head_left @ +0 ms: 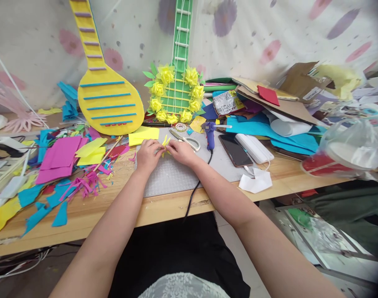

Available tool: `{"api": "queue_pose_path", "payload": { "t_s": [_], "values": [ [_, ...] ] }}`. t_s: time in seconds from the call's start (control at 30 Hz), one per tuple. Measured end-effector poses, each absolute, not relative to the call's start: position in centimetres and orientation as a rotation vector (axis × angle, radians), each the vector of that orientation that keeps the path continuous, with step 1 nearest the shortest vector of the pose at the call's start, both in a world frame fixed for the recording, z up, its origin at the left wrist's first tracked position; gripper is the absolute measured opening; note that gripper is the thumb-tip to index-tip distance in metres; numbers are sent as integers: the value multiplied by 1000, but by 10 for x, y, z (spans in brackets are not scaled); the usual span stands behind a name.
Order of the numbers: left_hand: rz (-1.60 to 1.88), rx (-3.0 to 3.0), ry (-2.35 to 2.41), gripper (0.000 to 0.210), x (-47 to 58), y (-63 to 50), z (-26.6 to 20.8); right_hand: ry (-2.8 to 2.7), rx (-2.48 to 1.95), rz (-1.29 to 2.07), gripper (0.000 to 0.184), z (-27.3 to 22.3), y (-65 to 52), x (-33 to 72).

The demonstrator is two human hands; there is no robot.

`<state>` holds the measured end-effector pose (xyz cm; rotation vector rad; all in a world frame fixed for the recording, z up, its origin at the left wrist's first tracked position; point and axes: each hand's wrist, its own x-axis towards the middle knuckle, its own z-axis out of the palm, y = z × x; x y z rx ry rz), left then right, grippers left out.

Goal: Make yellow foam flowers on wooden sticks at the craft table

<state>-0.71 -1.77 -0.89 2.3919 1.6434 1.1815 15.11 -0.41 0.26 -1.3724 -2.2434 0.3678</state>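
Between my two hands, over the grey cutting mat (170,180), is a small yellow paper flower (166,141) with pointed petals. My left hand (149,155) pinches it from the left, and my right hand (181,152) pinches its right side. My fingers hide part of it. Scissors (192,142) with pale handles lie just beyond my right hand. A stack of yellow paper (143,135) rests behind my left hand. To the right of the hands lies a blue hot glue gun (210,135). A green paper instrument (176,95) ringed with yellow flowers leans behind the mat.
A yellow paper instrument (110,101) leans at the back left. Magenta paper (60,159) and scraps cover the left side. A phone (235,150), a white power bank (254,148) and a bagged red cup (338,159) are at right. The glue gun's cord (193,192) crosses the table edge.
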Motion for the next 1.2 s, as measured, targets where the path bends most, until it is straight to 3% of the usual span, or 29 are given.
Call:
{"api": "queue_pose_path", "payload": {
  "t_s": [0.27, 1.2],
  "values": [
    [942, 2595, 1629, 18, -6, -19, -4, -2258, -1297, 396, 22, 8, -9, 157],
    [1002, 2516, 1594, 18, -14, -15, -6, -2213, -1110, 356, 14, -5, -6, 154]
  ]
}}
